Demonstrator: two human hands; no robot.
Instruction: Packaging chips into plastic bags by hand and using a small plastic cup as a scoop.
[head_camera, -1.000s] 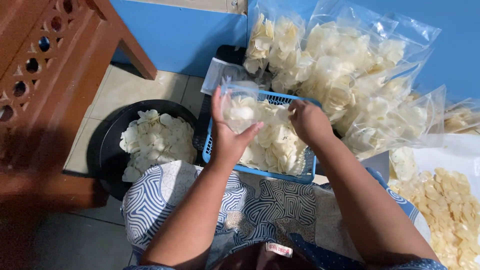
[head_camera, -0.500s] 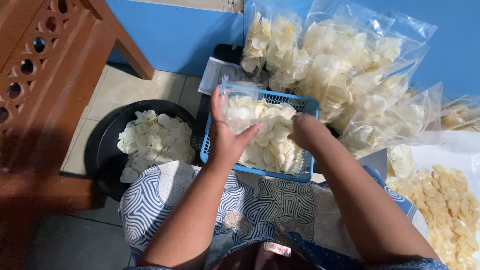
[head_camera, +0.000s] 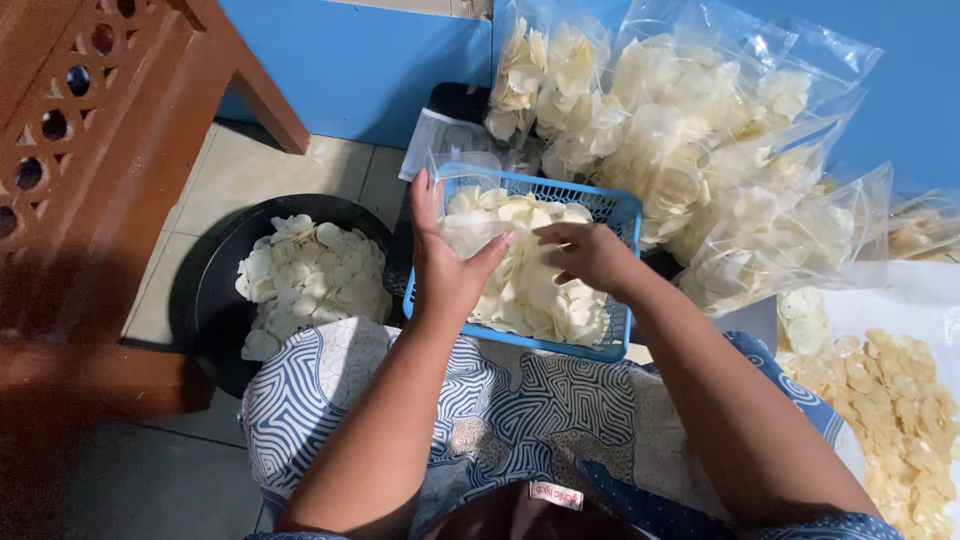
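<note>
Two hands over blue basket (head_camera: 612, 212): left hand (head_camera: 440, 265) clasps clear bag (head_camera: 468, 200) by its limp mouth; right hand (head_camera: 590, 255) pinches light, brittle chips (head_camera: 520, 285).

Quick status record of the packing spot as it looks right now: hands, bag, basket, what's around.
Left hand: holds a small clear bag partly filled with white chips, above the basket
Right hand: fingers bent over the chips, beside the bag; whether it grips any cannot be told
Blue basket: on the lap, full of white chips
Black basin: left on the floor, chips inside
Filled bags: stacked against the blue wall
Yellowish chips: lower right
</note>
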